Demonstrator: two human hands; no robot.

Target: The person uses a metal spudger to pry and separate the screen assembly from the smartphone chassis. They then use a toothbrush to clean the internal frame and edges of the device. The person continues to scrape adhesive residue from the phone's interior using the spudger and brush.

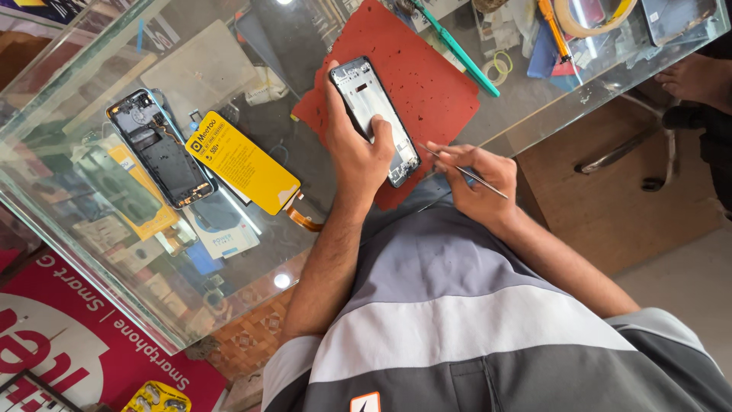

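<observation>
Our left hand (352,149) clamps the phone frame (374,118), its long axis running from 11 to 5 o'clock. Our right hand (476,183) pinches the tweezers (461,171) closed at 4 o'clock, tip beside the frame's lower end.

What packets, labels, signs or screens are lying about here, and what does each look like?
Yellow label card: long rounded rectangle on the glass counter, beside the opened phone.
White and blue packet: under the glass, below the card.
Red sign: bottom left, white lettering.
Phone frame: in the left hand, pale panel, dark rim.
</observation>
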